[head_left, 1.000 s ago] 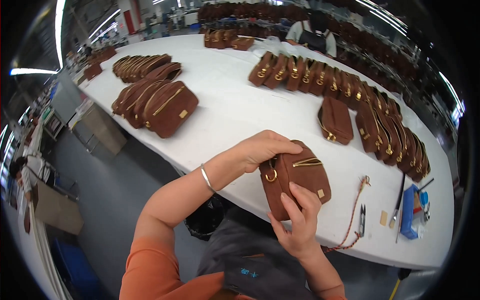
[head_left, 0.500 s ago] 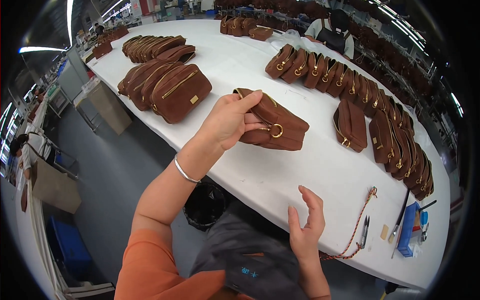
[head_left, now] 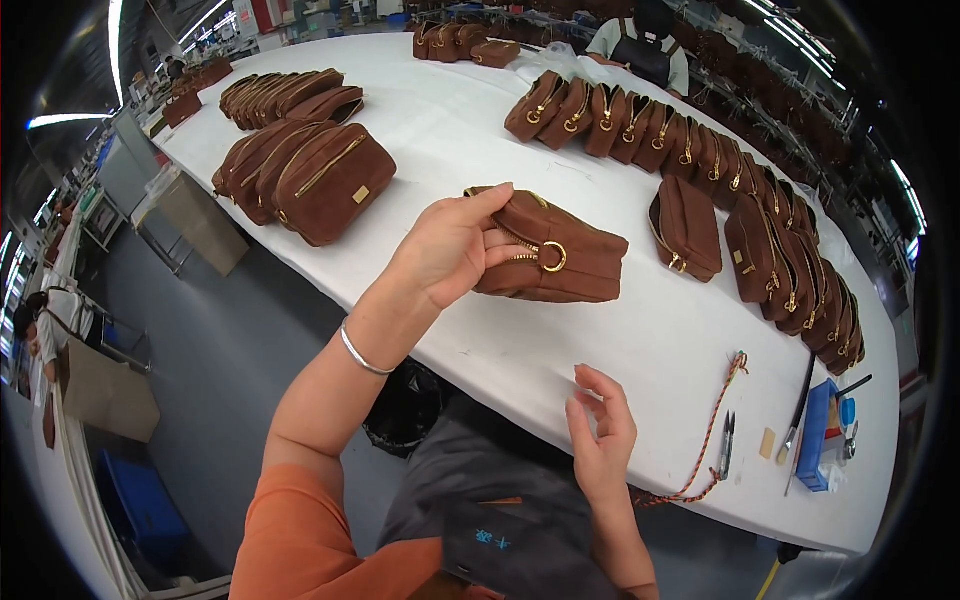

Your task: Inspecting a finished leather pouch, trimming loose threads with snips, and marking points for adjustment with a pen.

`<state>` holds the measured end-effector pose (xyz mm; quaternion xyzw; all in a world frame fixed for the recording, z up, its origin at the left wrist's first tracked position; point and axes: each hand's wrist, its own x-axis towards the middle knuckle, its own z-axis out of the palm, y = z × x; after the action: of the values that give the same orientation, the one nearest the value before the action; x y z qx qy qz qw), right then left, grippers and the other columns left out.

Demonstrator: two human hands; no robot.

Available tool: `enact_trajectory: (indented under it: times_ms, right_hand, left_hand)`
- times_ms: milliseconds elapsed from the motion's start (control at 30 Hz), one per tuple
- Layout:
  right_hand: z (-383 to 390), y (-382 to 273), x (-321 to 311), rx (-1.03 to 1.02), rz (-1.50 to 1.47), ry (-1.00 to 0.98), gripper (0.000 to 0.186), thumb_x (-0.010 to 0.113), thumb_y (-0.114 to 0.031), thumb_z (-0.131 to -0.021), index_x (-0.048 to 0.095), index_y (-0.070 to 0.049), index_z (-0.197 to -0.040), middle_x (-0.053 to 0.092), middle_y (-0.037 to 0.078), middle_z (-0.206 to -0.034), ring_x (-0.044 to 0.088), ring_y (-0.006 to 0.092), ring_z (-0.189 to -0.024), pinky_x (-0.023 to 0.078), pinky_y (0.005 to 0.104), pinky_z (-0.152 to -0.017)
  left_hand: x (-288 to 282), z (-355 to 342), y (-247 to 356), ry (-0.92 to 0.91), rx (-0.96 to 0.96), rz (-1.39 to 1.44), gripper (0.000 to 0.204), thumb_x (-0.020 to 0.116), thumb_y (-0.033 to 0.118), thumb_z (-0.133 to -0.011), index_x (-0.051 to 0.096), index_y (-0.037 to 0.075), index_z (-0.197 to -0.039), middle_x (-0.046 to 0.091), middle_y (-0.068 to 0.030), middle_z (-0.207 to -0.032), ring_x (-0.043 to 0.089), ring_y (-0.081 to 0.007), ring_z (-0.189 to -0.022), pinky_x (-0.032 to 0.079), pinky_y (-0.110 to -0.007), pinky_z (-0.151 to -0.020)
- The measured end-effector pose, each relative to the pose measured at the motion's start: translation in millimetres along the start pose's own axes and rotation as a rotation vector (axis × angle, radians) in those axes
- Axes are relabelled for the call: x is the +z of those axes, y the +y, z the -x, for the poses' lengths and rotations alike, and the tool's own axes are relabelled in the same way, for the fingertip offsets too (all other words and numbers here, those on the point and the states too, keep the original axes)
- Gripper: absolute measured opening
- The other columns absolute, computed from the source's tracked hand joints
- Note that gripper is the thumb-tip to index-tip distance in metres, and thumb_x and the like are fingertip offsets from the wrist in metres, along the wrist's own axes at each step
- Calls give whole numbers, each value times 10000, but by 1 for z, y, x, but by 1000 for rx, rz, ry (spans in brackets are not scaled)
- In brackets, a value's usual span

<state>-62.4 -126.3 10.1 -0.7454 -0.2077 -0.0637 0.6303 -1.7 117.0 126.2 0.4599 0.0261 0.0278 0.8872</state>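
Observation:
My left hand (head_left: 450,250) grips a brown suede pouch (head_left: 570,260) with a gold zipper and ring pull, holding it on its side just above the white table (head_left: 450,130). My right hand (head_left: 603,440) hovers near the table's front edge, fingers loosely curled and apart, with nothing in it. A row of matching brown pouches (head_left: 310,175) stands to the left of the held one. Another long row of pouches (head_left: 700,160) runs along the right side of the table.
A braided cord (head_left: 705,440), small snips (head_left: 725,445), a pen (head_left: 800,405) and a blue box (head_left: 820,450) lie at the table's right front. A person in a dark apron (head_left: 645,45) works at the far side. More pouches (head_left: 460,40) sit far back.
My left hand has carried the pouch away from my body toward the left and out over the table. My right hand let go of it and now stays open near the table's edge.

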Motion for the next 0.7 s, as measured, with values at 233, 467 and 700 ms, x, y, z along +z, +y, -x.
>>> enact_trajectory:
  times_ms: [233,467,700]
  right_hand:
    - [-3,-10,5,117,-225,-81,210,554,-17,-950,601,45,-1145,654,103,-1088,620,165,-1009,486,293,-912]
    - [-10,-24,10,112,-441,15,165,563,-44,-962,616,50,-1088,666,119,-1032,638,163,-971,525,305,-891]
    - [-21,-14,-2,-1,-436,168,194,593,-21,-935,575,35,-1120,590,94,-1139,584,137,-1000,505,284,-849]
  left_hand:
    - [7,4,-13,14,-5,61,217,549,168,-978,583,-23,-1076,666,-119,-1031,677,-190,-891,582,-302,-791]
    - [16,10,-37,-53,-73,194,246,536,174,-979,559,-34,-1108,636,-142,-1090,640,-237,-1016,552,-363,-870]
    - [53,28,-66,-199,68,12,354,604,83,-930,487,-42,-1240,598,-129,-1188,587,-216,-1120,483,-369,-982]
